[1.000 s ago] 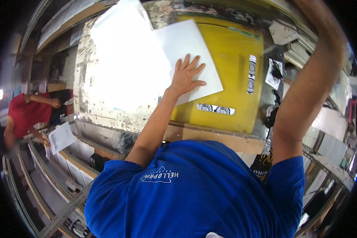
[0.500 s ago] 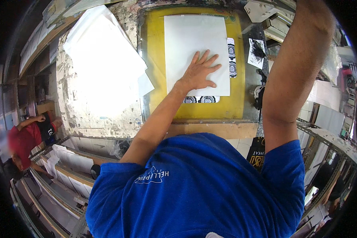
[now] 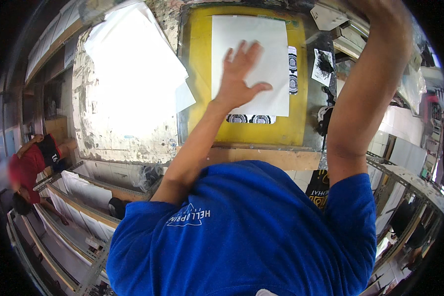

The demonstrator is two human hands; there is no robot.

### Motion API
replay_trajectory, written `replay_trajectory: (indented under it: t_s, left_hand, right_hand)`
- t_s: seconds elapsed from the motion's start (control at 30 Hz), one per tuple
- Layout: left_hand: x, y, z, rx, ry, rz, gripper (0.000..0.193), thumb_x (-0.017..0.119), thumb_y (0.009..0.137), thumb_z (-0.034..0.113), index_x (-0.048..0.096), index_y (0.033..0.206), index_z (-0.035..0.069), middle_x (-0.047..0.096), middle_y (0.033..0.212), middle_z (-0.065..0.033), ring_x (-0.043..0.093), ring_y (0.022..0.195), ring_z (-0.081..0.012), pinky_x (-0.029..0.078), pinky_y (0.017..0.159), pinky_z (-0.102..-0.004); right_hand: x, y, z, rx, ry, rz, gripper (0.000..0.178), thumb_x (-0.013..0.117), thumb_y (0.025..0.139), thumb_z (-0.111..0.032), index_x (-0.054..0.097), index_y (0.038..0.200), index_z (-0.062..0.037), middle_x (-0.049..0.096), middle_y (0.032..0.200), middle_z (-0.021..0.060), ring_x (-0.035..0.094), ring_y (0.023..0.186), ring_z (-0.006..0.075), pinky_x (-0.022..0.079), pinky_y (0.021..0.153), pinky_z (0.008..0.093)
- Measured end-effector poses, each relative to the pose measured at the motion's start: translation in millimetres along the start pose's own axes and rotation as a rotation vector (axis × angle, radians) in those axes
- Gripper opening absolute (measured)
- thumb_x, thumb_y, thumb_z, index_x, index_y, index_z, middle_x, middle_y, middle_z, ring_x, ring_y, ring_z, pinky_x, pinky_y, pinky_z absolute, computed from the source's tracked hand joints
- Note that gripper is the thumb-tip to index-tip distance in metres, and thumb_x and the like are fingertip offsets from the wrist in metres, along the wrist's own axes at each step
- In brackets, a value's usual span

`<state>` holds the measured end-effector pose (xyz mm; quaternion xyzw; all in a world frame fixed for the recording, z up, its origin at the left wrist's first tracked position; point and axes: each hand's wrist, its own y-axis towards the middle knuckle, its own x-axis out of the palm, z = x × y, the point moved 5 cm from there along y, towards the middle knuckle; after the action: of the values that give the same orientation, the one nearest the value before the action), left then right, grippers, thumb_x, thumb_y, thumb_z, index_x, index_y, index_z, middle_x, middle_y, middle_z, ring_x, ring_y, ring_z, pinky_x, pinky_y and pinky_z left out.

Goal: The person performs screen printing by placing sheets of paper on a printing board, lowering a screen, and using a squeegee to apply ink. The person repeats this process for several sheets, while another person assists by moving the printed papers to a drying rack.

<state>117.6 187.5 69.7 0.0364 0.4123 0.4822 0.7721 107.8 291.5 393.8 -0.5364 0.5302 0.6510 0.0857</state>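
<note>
Sliding further up since a moment ago, my left hand (image 3: 239, 81) now presses flat, fingers (image 3: 254, 52) spread apart, on the white sheet (image 3: 249, 59) lying on the yellow board (image 3: 200, 89). Beyond my fingertips the sheet runs on. My right arm (image 3: 365, 89) reaches up out of view; its fingers I cannot tell.

- Upper left of the frame, a stack of white sheets (image 3: 133, 64) lies on a worn, paint-stained table (image 3: 91, 133).
- Far left, a person in a red top (image 3: 27, 167) leans by long racks (image 3: 69, 217) that run toward the lower left.
- Upper right, a small card with a black smear (image 3: 323, 66) sits among clutter.
- Bottom centre, a blue shirt (image 3: 251, 237) fills the view.
</note>
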Motion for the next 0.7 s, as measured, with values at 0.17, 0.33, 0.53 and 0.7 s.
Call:
replay_trajectory:
  t_s: [0.17,0.33,0.53,0.7]
  left_hand:
    - [-140.9,-34.8,19.0,-0.075,-0.794,0.871,0.120,0.093,0.067,0.040,0.026,0.157,-0.004,0.060,0.133,-0.0139,0.062,0.118,-0.0287,0.048,0.102,-0.0399]
    - [-136.4,-133.3,6.2,-0.514,-0.750,0.675,0.110,0.095,0.062,0.006,0.035,0.152,-0.008,0.061,0.132,-0.0160,0.062,0.116,-0.0239,0.054,0.099,-0.0379]
    - [-89.0,-214.1,-41.8,-0.513,-0.273,0.403,0.099,0.097,0.057,0.012,0.052,0.143,-0.005,0.053,0.147,-0.0210,0.052,0.135,-0.0312,0.043,0.112,-0.0449]
    - [-83.3,-220.8,-45.2,-0.509,0.215,0.238,0.091,0.094,0.053,0.032,0.064,0.134,0.003,0.043,0.154,-0.0224,0.041,0.135,-0.0409,0.034,0.112,-0.0509]
  right_hand:
    - [31.3,-59.1,-2.0,0.185,-0.033,-0.039,0.051,0.080,0.073,-0.017,0.074,0.124,-0.0112,0.076,0.093,0.0149,0.071,0.072,0.0226,0.056,0.064,0.0331]
    - [81.8,-141.2,-44.1,0.270,-0.035,-0.037,0.055,0.081,0.070,-0.020,0.075,0.124,-0.0284,0.051,0.070,0.0055,0.055,0.061,0.0259,0.047,0.059,0.0391]
    - [190.3,-231.0,-29.2,0.421,0.230,-0.188,0.062,0.080,0.071,-0.018,0.070,0.131,-0.0251,0.054,0.076,0.0086,0.057,0.069,0.0315,0.046,0.070,0.0438]
    - [231.2,-257.6,-43.0,0.457,-0.012,-0.512,0.080,0.080,0.067,-0.013,0.058,0.143,-0.0248,0.060,0.101,0.0101,0.057,0.100,0.0284,0.038,0.092,0.0476]
